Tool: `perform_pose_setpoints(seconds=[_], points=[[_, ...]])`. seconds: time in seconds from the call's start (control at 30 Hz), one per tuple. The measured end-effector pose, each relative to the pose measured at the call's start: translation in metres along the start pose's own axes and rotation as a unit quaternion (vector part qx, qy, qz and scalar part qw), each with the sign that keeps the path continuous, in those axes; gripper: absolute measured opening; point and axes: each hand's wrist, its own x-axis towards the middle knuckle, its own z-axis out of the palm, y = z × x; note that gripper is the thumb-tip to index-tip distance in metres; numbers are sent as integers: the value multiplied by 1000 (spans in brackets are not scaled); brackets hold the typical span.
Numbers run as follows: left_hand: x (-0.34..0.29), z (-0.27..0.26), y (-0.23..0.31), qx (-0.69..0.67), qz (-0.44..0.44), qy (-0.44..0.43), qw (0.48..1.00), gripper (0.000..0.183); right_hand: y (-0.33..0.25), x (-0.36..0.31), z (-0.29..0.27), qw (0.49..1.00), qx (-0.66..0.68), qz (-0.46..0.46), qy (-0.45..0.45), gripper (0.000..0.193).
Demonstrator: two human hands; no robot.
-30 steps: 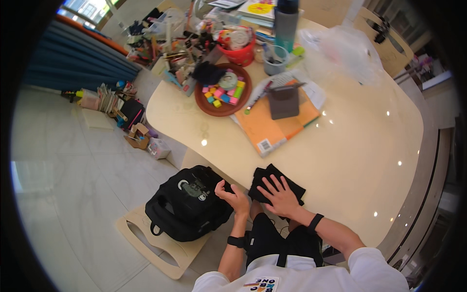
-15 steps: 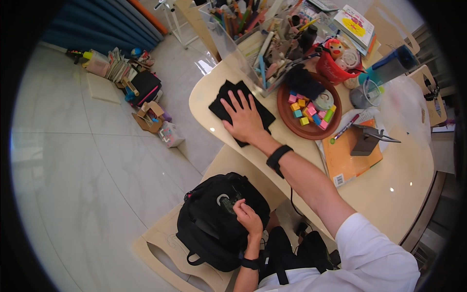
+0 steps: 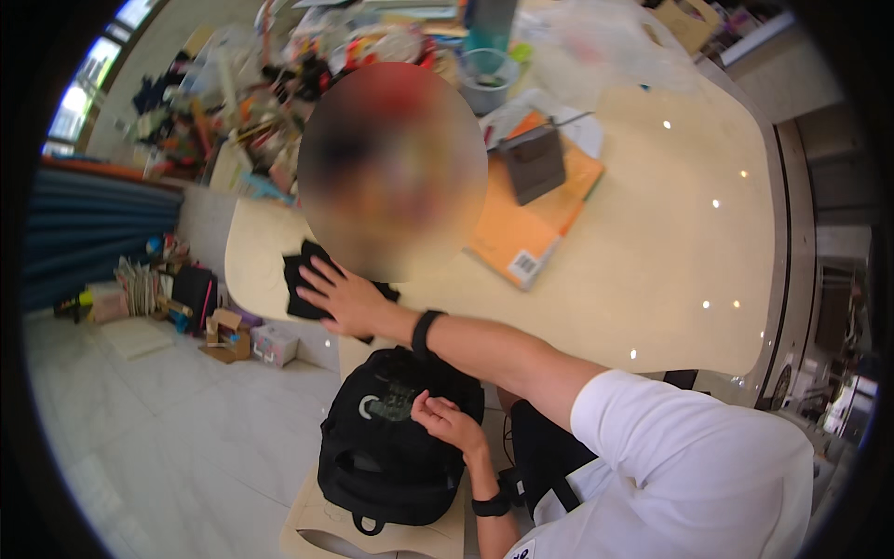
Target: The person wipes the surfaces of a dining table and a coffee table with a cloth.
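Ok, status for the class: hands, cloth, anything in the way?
Right hand spread on black cloth, on table. Left hand loosely curled over backpack. Blur beyond cloth; obstructions there unclear.

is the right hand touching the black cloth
Touching: the head view shows the right hand laid on the black cloth, its spread fingers lying across the fabric.

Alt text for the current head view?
A person's right hand lies flat on a black cloth on the table; the left hand is by a black backpack on a chair. An orange book lies farther right.
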Motion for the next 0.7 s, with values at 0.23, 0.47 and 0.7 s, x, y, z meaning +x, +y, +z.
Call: perform_pose_setpoints(seconds=[0.23, 0.47, 0.7], points=[[-92, 53, 54, -38, 112, -51, 992, 17, 24, -265, -122, 999, 18, 15, -32, 76], [-223, 157, 36, 188, 319, -232, 899, 33, 95, -535, -296, 975, -46, 203, -76, 75], [-275, 230, 55, 400, 447, -247, 761, 52, 244, -720, -441, 803, -268, 524, 99, 67]])
